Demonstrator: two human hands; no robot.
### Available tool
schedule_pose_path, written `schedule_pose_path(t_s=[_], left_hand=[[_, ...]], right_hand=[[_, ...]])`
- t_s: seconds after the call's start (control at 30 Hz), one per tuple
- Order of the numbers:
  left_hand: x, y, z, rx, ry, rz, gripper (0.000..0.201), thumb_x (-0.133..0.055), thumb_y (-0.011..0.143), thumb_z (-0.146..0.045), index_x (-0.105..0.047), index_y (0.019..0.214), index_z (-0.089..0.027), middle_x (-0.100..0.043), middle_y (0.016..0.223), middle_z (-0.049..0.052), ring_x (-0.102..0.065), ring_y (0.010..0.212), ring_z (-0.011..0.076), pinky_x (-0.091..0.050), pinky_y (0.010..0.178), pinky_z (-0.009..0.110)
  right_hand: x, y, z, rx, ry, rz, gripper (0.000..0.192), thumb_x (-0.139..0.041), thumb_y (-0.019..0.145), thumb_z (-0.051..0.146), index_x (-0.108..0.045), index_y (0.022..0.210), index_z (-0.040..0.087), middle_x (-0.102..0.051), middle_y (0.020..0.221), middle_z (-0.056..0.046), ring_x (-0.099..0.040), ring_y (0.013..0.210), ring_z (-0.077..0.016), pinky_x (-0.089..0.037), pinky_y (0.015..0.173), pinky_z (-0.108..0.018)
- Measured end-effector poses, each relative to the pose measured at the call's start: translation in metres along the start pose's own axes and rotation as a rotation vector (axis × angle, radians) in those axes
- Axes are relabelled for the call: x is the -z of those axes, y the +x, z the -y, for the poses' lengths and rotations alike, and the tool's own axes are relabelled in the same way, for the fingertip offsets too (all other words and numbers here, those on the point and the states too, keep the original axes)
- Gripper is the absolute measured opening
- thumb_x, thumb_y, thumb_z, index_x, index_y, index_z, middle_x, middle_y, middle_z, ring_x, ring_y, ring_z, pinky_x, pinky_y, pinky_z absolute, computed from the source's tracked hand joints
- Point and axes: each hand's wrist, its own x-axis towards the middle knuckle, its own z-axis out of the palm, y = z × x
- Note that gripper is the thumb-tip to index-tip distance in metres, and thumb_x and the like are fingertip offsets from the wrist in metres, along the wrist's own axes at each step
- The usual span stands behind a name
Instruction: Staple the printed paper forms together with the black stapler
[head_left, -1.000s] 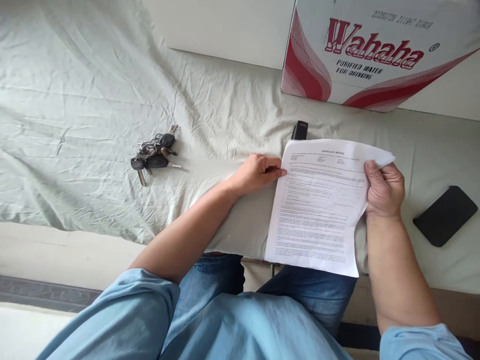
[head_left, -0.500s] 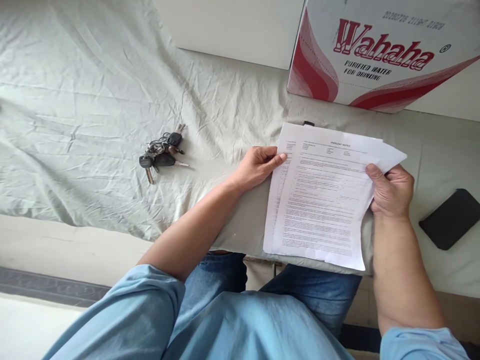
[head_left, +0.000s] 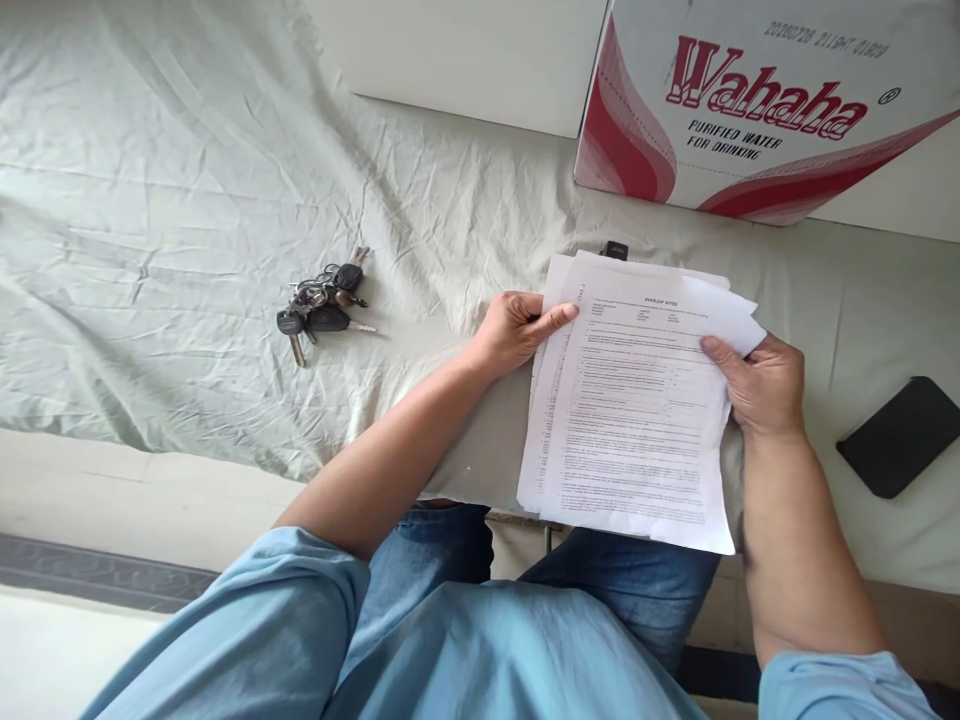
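- Currently: both hands on a fanned stack of papers (head_left: 637,400), centre-right of frame, lying on the bed (head_left: 187,200) edge over the person's lap.
- Left hand (head_left: 517,330): fingers curled, thumb and forefinger pinching the upper left edge of the sheets.
- Right hand (head_left: 761,385): thumb on top, the other fingers tucked beneath, pinching the upper right edge where the corner is bent.
- Step, as I read it: squaring up or leafing through the sheets; edges are offset at top and left, so they aren't aligned.
- Next move likely calls for a light grip on both sides so sheets can slide, then edges brought flush; a tight pinch would crease that bent corner more.
- Counts:
  - papers: at least three sheet edges show, exact count not readable.
  - keys (head_left: 322,305): one bunch, left of centre, well apart from the left hand; number of keys unclear.
  - phone (head_left: 900,435): one, black, right edge of frame.
  - small black item (head_left: 616,249): one, peeking above the papers' top edge, mostly hidden.
  - box (head_left: 757,100): one, "Wahaha" water carton, upper right.
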Motion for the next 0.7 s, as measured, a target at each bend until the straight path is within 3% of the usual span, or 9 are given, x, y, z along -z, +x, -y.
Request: schedule_pose_path(t_s=[0.1,0.4,0.7], left_hand=[[-0.001,0.0,-0.002,-0.008,-0.012,-0.02,0.094,-0.075,0.091,-0.101,-0.032,0.06,-0.023,-0.026,0.062,-0.004,-0.025,0.058,0.008,-0.014,0.054,0.032],[0.0,0.001,0.001,-0.003,-0.042,-0.059,0.09,-0.063,0.097,-0.104,-0.04,0.065,-0.023,-0.037,0.062,-0.002,-0.034,0.058,0.0095,-0.022,0.054,0.031],[0.004,0.0,-0.002,-0.023,0.04,0.12,0.084,-0.074,0.095,-0.097,-0.05,0.068,-0.022,-0.047,0.065,-0.001,-0.042,0.059,0.0109,-0.028,0.055,0.032]], right_hand=[[-0.002,0.0,0.001,0.012,0.058,-0.05,0.048,-0.112,0.067,0.059,-0.095,0.092,0.022,-0.091,0.093,-0.004,-0.08,0.08,-0.0229,-0.069,0.08,-0.041],[-0.005,0.003,0.003,0.054,0.145,-0.118,0.043,-0.111,0.065,0.055,-0.097,0.093,0.025,-0.093,0.096,-0.006,-0.085,0.088,-0.0276,-0.073,0.086,-0.047],[-0.004,-0.001,0.011,0.079,0.102,-0.084,0.046,-0.112,0.066,0.061,-0.095,0.089,0.025,-0.088,0.086,-0.002,-0.08,0.081,-0.0248,-0.07,0.085,-0.045]])
